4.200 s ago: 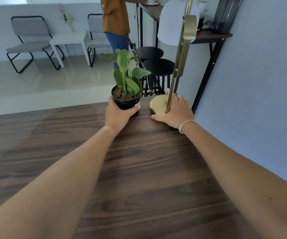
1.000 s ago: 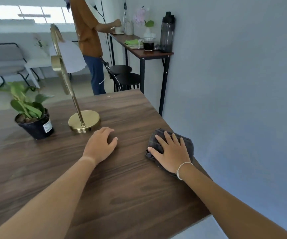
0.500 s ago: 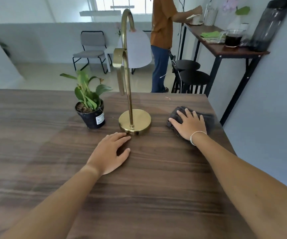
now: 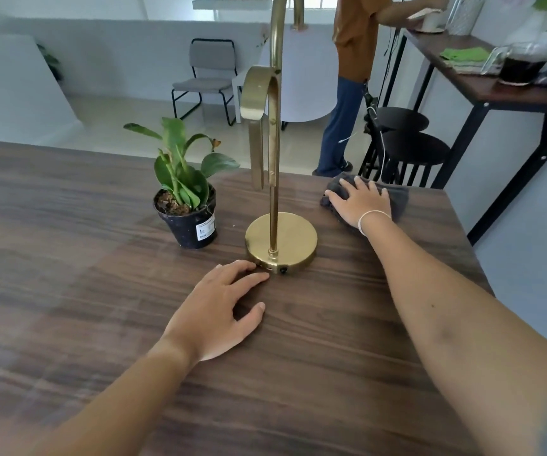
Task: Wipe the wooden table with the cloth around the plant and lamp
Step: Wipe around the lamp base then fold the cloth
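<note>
A dark grey cloth (image 4: 397, 199) lies near the far right corner of the wooden table (image 4: 68, 291). My right hand (image 4: 361, 202) presses flat on the cloth with fingers spread. A brass lamp (image 4: 280, 238) with a round base stands left of the cloth. A potted plant (image 4: 188, 205) in a black pot sits left of the lamp. My left hand (image 4: 219, 311) rests flat on the table just in front of the lamp base, its fingertips almost touching the base.
The table's far edge runs just behind the plant and lamp, its right edge close to the cloth. A person (image 4: 351, 77) stands beyond at a high side table (image 4: 495, 90) with two black stools (image 4: 410, 139). A grey chair (image 4: 206, 80) stands further back.
My right hand has slid the cloth away from me along the right side, up to the far corner beside the lamp. My left hand stays flat in front of the lamp base.
</note>
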Motion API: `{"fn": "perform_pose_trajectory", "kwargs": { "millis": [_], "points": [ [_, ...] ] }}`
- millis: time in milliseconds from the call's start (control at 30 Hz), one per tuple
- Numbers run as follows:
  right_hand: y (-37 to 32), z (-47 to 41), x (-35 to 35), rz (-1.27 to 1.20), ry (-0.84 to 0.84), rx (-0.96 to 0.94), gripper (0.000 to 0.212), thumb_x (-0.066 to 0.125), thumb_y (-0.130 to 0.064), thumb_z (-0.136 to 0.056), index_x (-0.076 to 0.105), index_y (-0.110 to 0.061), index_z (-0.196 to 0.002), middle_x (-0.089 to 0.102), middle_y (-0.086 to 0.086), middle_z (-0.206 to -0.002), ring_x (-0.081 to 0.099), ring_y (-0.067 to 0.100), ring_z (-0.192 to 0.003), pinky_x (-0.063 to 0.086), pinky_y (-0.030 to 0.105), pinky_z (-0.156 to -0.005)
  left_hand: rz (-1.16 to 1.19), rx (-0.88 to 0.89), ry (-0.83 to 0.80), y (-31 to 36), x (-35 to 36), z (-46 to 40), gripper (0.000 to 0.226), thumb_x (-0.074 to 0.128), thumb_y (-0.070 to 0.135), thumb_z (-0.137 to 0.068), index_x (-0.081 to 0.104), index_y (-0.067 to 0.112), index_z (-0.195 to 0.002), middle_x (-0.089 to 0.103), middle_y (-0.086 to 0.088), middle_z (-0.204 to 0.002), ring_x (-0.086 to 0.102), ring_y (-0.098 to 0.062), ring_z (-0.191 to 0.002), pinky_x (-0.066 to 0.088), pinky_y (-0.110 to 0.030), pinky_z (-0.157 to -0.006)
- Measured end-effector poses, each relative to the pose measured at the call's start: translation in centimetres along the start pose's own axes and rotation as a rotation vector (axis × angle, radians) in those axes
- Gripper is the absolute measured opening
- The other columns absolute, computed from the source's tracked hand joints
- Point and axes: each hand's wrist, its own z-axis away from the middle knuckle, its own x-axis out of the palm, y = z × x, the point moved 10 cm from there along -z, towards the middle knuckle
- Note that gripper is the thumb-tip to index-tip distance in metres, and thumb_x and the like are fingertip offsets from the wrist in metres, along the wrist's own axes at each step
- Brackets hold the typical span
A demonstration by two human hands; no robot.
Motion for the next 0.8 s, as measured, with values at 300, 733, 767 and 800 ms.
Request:
{"fn": "perform_pose_trajectory", "kwargs": {
  "millis": [300, 733, 767, 800],
  "points": [
    [-1.8, 4.8, 0.5, -0.021, -0.036, -0.336, 0.055, 0.023, -0.057, -0.094, 0.026, -0.037, -0.145, 0.016, -0.006, -0.159, 0.011, 0.022, -0.147, 0.006, 0.043, -0.118, -0.005, -0.014, -0.01, 0.0, -0.1, 0.1, 0.067, 0.023, 0.062, -0.074, 0.038, 0.041, -0.136, 0.03, 0.016, -0.147, 0.024, -0.009, -0.139, 0.006, -0.021, -0.115],
    [-5.9, -0.6, 0.6, -0.009, -0.07, -0.299, 0.059, 0.021, -0.055, -0.096, 0.019, -0.028, -0.149, 0.014, -0.005, -0.159, 0.01, 0.022, -0.147, 0.006, 0.042, -0.119, -0.015, -0.017, -0.011, -0.5, 0.3, 0.1, 0.06, 0.029, 0.058, -0.079, 0.036, 0.042, -0.136, 0.03, 0.017, -0.147, 0.024, -0.006, -0.138, 0.016, -0.029, -0.119],
    [-6.1, -0.4, 0.7, -0.001, -0.07, -0.306, 0.06, 0.021, -0.055, -0.096, 0.019, -0.028, -0.149, 0.014, -0.005, -0.159, 0.01, 0.022, -0.147, 0.005, 0.042, -0.119, -0.019, -0.017, -0.004, -0.4, 0.2, 0.1, 0.06, 0.029, 0.058, -0.079, 0.036, 0.042, -0.136, 0.03, 0.017, -0.146, 0.024, -0.006, -0.138, 0.015, -0.027, -0.119],
    [-6.5, -0.4, 0.7, 0.001, -0.072, -0.308, 0.061, 0.021, -0.057, -0.095, 0.019, -0.027, -0.149, 0.014, -0.005, -0.159, 0.01, 0.022, -0.147, 0.005, 0.042, -0.119, -0.024, -0.017, 0.001, -0.3, 0.1, 0.1, 0.06, 0.029, 0.058, -0.079, 0.036, 0.042, -0.136, 0.03, 0.018, -0.146, 0.024, -0.006, -0.138, 0.012, -0.024, -0.118]
  ]
}}
